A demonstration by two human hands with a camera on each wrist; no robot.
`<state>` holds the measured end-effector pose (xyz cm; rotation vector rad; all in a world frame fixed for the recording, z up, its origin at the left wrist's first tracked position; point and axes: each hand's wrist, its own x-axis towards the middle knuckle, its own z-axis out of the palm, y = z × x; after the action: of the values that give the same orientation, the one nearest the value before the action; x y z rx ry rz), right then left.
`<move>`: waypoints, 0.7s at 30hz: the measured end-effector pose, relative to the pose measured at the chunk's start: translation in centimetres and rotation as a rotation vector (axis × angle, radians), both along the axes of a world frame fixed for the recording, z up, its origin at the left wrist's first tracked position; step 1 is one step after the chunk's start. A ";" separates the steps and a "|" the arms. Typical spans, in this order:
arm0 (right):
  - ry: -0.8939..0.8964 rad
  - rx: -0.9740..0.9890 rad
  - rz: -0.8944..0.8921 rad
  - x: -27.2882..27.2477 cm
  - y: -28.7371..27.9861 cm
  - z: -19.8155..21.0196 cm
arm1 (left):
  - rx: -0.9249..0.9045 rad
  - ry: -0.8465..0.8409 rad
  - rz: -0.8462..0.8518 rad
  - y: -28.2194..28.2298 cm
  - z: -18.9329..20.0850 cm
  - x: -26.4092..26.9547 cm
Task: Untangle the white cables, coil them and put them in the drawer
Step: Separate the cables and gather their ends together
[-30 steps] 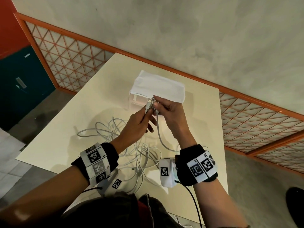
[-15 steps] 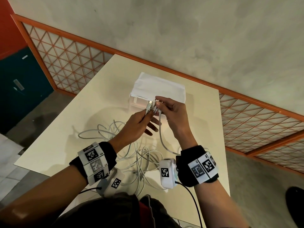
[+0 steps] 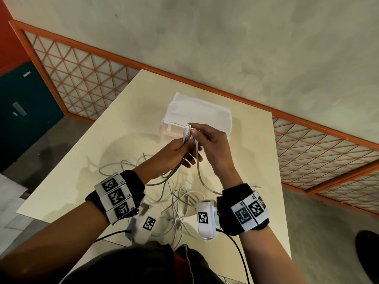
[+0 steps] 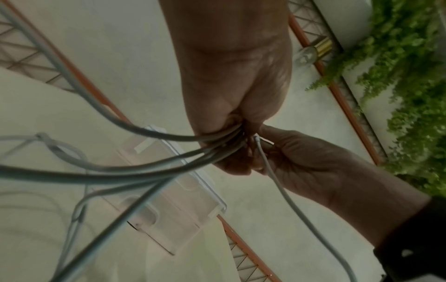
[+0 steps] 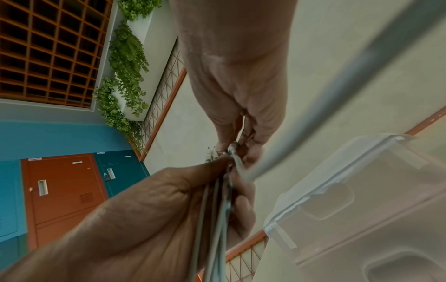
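Observation:
Several white cables (image 3: 174,193) lie tangled on the cream table (image 3: 82,181). My left hand (image 3: 185,141) is raised above them and grips a bunch of cable ends (image 4: 183,162) together. My right hand (image 3: 193,133) meets it and pinches the plug end of one cable (image 4: 272,177), which hangs in a loop down to my right wrist. The plug tips (image 3: 188,128) stick up between both hands. In the right wrist view the right hand (image 5: 239,150) holds a plug against the left hand (image 5: 144,219). Just behind stands a translucent drawer unit (image 3: 170,130), its drawer pushed in.
A white cloth (image 3: 199,115) covers the top of the drawer unit. An orange lattice railing (image 3: 82,74) runs behind the table, which reaches its far and right edges near the unit. Blue and orange lockers (image 5: 65,187) stand at the left.
Both hands have stayed joined at the cable ends in front of the drawer unit. Only small finger shifts show, and the tangle on the table lies as before.

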<state>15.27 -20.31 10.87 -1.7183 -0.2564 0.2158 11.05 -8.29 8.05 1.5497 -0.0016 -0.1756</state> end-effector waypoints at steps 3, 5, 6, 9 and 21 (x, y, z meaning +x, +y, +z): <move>-0.058 -0.044 -0.059 0.3 0.4 -0.6 | 0.094 -0.043 0.013 0.5 -0.6 0.2; -0.075 -0.053 -0.138 0.5 0.4 -0.8 | 0.117 -0.057 0.022 0.6 -0.8 0.2; -0.078 -0.030 -0.169 0.7 0.4 -0.8 | 0.120 -0.058 0.019 0.6 -0.9 0.1; -0.097 0.026 -0.215 0.8 0.4 -0.7 | 0.093 -0.042 -0.002 0.8 -0.9 -0.1; -0.281 0.042 -0.371 -0.6 2.2 -1.8 | -0.169 0.020 -0.041 0.5 -0.7 -0.4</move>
<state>14.64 -18.14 9.04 -1.7187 -0.1408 -0.3030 10.64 -7.83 7.39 1.3800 -0.0312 -0.2183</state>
